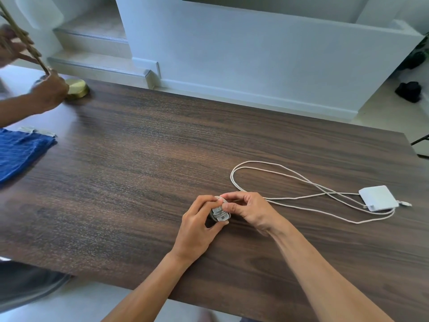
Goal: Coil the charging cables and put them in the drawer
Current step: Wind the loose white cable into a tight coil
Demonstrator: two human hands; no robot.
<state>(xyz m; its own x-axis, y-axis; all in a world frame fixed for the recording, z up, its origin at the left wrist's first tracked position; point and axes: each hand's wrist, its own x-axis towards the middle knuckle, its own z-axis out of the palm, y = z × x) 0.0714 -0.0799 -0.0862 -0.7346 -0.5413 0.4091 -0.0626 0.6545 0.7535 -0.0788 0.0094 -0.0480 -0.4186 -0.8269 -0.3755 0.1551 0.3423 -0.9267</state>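
Dark wood counter [139, 159] — I see my left hand [197, 226] and right hand [248, 210] meet, fingers [228, 208] pinching a small coiled cable [220, 213]; loose white cable [290, 180] and charger [378, 197] lie right.

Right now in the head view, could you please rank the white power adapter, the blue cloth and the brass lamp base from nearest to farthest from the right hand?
1. White power adapter: to the right of the right hand, at the table's right side.
2. Blue cloth: far left edge.
3. Brass lamp base: far left corner, a little farther than the cloth.
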